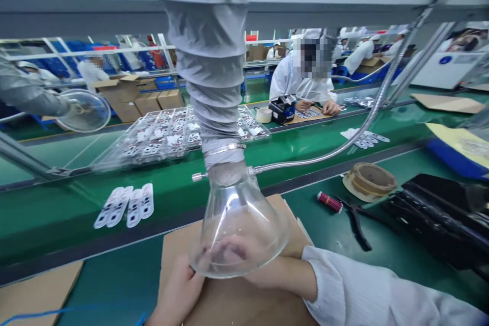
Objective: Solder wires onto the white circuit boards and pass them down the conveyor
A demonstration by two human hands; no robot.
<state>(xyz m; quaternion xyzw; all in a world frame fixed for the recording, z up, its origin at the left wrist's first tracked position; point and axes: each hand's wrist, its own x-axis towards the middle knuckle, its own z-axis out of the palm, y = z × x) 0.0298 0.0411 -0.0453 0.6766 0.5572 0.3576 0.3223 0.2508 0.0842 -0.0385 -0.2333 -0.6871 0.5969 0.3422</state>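
Observation:
A clear funnel-shaped hood (239, 214) hangs on a grey duct in front of my hands and blurs the view of them. Low at its left rim is my left hand (185, 277), its fingers curled inward behind the plastic. My right hand (244, 254) shows through the hood, fingers bent and close to the left ones. Both hands look closed above a brown cardboard sheet (233, 298). Whatever lies between the fingers, if anything, cannot be made out.
White strip-shaped boards (126, 206) lie on the green conveyor (183, 191). To the right are a tape roll (370, 182), a red-striped spool (329, 202), black-handled pliers (358, 226) and a black wrapped object (435, 219). Clear part trays (156, 137) and a co-worker (290, 74) are beyond.

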